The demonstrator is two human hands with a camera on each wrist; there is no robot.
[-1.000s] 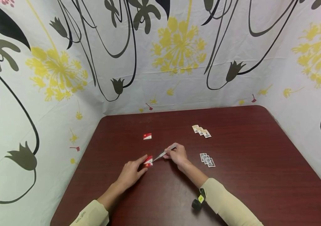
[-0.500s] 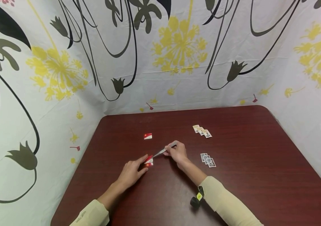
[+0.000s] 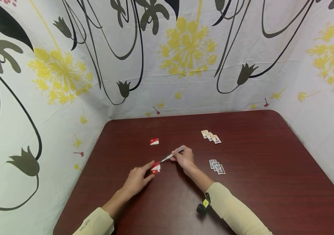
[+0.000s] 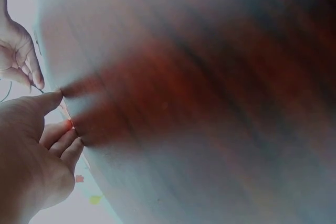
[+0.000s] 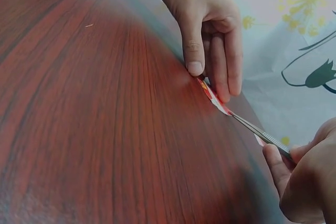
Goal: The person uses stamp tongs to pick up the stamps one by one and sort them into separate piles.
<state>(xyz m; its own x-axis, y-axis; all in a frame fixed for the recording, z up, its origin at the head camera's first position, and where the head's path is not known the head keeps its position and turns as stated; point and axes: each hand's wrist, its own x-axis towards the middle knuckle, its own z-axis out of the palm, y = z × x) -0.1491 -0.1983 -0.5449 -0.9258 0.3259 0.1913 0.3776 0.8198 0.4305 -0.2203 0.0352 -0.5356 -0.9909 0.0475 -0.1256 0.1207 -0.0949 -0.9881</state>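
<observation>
Small red-and-white stamp-like papers [image 3: 156,167] lie overlapping on the dark red table. My left hand [image 3: 136,179] rests on them with fingers extended; its index fingertip touches their upper left edge and its thumb sits near the lower edge. My right hand [image 3: 184,159] pinches a pair of metal tweezers [image 3: 168,158]. The tweezers' tip meets the upper right corner of the papers. In the right wrist view the tweezers [image 5: 257,131] reach the end of the red-and-white paper [image 5: 212,96], while the left hand [image 5: 207,30] covers part of it.
Another red-and-white paper [image 3: 154,141] lies farther back. Overlapping beige papers [image 3: 211,136] are at the back right, and grey ones [image 3: 217,166] lie right of my right hand. A black wrist device [image 3: 203,207] hangs below the right sleeve. Patterned cloth [image 3: 190,94] borders the table [image 3: 243,195].
The tweezers' tip has moved from the right side of the papers up to their upper right corner. My right hand has risen slightly; the left hand holds its place.
</observation>
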